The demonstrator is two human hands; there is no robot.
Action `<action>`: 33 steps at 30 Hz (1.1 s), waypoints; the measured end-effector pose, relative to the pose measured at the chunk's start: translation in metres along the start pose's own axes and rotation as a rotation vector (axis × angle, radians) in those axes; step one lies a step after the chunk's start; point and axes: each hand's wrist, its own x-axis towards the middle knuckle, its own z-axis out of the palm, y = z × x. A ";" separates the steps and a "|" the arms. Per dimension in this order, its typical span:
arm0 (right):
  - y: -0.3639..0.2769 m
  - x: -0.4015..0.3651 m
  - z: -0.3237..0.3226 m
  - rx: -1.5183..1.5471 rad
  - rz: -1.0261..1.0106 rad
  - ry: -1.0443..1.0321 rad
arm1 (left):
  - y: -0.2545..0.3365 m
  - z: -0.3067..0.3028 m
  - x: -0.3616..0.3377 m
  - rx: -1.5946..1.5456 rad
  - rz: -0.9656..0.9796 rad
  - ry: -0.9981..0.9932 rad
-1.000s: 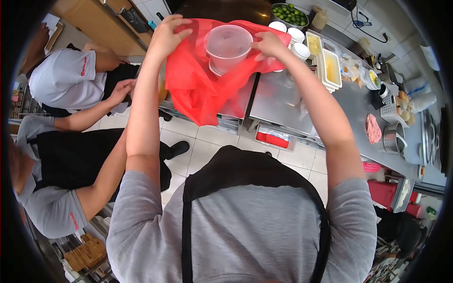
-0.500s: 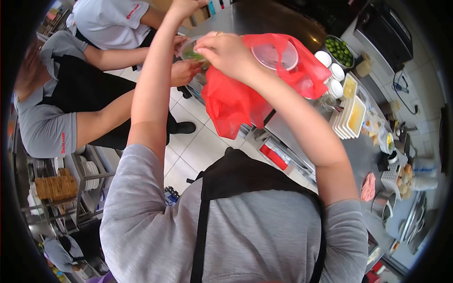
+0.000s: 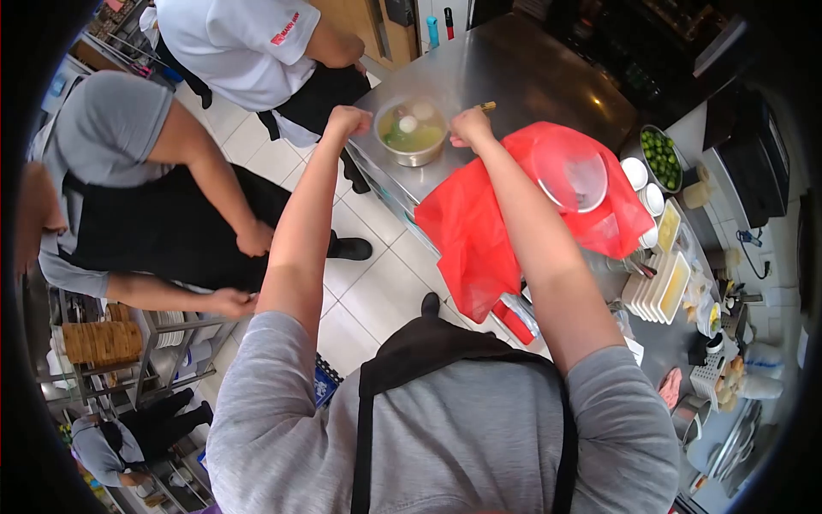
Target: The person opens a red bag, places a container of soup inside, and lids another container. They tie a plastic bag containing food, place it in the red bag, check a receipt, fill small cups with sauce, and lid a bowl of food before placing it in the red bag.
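Note:
A round metal bowl of steaming soup, with pale balls and green leaves in it, stands on the steel counter near its corner. My left hand is closed beside its left rim. On the bowl's other side my right hand is also closed, with a small yellowish item showing just behind it. I cannot tell what either hand holds. Under my right forearm a red plastic bag spreads over the counter's edge, and a clear plastic tub rests on it.
Co-workers stand at the left, one in a grey shirt, another in a white shirt. Along the right of the steel counter are a bowl of green limes, white cups and stacked trays. Shelves stand lower left.
A co-worker's hands, which were at the bowl, have drawn back to the left. My hands have come to either side of the bowl. The view has shifted, showing more counter.

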 end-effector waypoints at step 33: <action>-0.092 -0.093 -0.155 0.683 -0.026 0.029 | 0.164 -0.008 -0.033 -0.500 0.030 -0.545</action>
